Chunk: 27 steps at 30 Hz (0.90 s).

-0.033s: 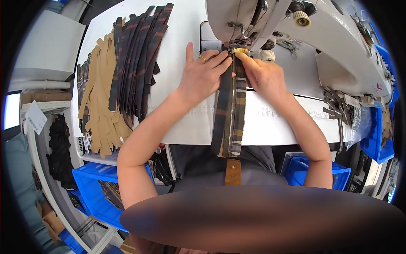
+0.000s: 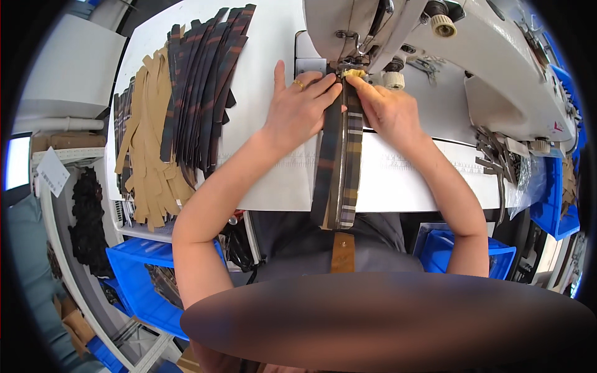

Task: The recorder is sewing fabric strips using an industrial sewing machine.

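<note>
A long plaid zipper strip (image 2: 348, 174) runs from under the sewing machine's presser foot (image 2: 352, 62) down over the table edge. A dark band lies along its left side and a metal zipper down it. My left hand (image 2: 301, 105), a ring on one finger, is open, fingers spread, the tips resting on the strip's upper left beside the foot. My right hand (image 2: 388, 115) is closed at the strip's right, index fingertip on a small yellow piece (image 2: 353, 73) just by the foot. The needle area is partly hidden by fingers and machine parts.
Tan strips (image 2: 146, 143) and dark plaid strips (image 2: 199, 99) lie piled on the white table (image 2: 261, 186) at left. Grey offcuts (image 2: 491, 161) lie at right by a plastic bag (image 2: 522, 186). Blue bins (image 2: 137, 273) stand below and at right (image 2: 553, 211). The machine body (image 2: 516, 93) fills the upper right.
</note>
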Available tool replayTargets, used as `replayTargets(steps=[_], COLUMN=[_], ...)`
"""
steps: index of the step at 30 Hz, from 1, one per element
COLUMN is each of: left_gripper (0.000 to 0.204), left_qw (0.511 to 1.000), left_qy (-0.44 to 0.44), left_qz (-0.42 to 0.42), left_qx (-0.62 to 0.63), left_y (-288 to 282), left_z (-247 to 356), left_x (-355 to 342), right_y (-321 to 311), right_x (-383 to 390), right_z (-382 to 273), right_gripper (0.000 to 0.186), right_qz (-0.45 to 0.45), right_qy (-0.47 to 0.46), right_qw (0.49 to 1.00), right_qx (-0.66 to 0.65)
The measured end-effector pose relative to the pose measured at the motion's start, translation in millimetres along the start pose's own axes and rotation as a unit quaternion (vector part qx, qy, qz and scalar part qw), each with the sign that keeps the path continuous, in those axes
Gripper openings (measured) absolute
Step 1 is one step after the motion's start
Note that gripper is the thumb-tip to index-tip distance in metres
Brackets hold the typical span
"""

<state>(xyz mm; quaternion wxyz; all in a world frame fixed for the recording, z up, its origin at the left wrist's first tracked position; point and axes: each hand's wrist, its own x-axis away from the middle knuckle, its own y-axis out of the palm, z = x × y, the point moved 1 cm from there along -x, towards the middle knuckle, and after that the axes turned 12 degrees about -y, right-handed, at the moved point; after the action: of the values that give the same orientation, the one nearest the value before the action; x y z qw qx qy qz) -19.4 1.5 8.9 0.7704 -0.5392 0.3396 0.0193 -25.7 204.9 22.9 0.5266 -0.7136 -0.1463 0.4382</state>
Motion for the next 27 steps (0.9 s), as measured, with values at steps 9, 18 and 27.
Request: replayTargets(steps=[9,18,27], left_gripper=[0.028,0.024,0.045], left_qw=[0.998,0.991,0.975], left_qy=[0.039,0.105,-0.023], left_qz=[0.039,-0.03,-0.076], left_qx=[-0.038,0.079,0.207], left_y=[2,-42,-77], left_z=[-1,37,61], left_x=[-2,71,119], right_y=[-4,-44,-46], right_x=[4,67,88], right_z=[-3,-75,-124], right_gripper=[0.035,0.041,0.046], right_qz=[-0.007,-0.046,0.027], right_qy=[0.002,-0.215,-0.165], right_qw=[1.0,0.956,0.973], right_qx=[0.018,-0.193,-0.161])
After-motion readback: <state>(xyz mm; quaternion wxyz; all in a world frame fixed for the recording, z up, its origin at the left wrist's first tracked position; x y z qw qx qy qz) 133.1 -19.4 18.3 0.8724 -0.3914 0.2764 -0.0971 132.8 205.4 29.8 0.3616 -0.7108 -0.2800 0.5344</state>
